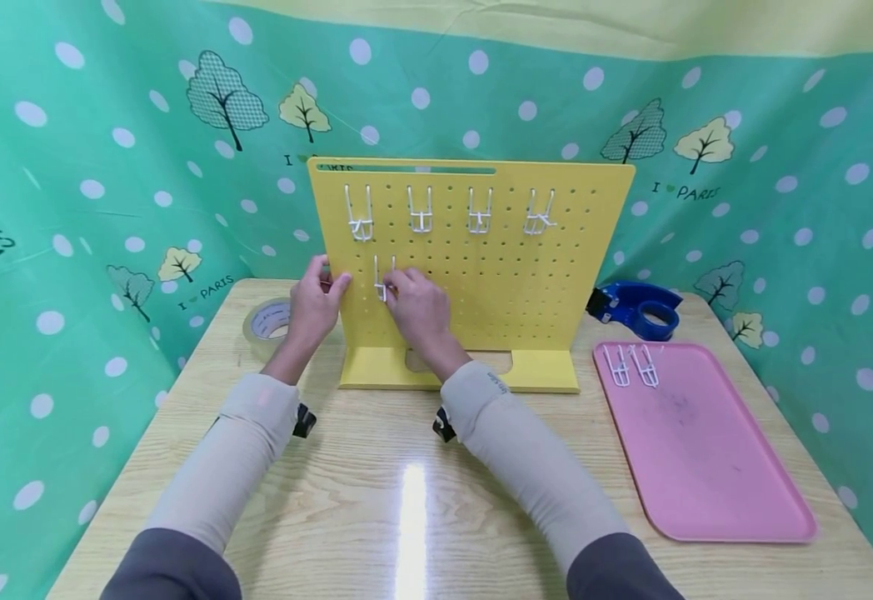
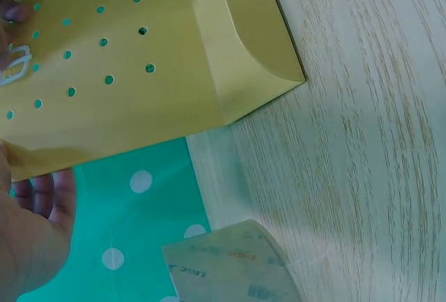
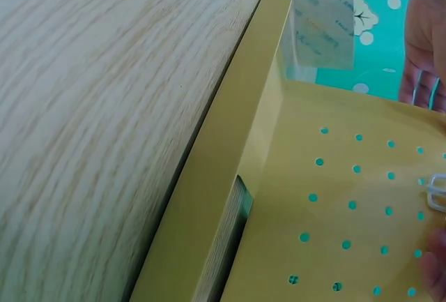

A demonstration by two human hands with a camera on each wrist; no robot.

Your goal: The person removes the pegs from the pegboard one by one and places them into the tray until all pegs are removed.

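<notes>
A yellow pegboard stands upright on the table, with white wire hooks spaced along its upper rows. My left hand grips the board's left edge, thumb on the front and fingers behind it. Lower on the left side of the board, my right hand pinches a white wire hook against the holes. Part of that hook is hidden by the right fingers. The left wrist view shows the same hook beside the fingertips; in the right wrist view the hook appears at the right edge.
A pink tray on the right holds two more wire hooks. Behind it lies a blue tape dispenser. Left of the board is a roll of tape. A patterned green curtain hangs around the table.
</notes>
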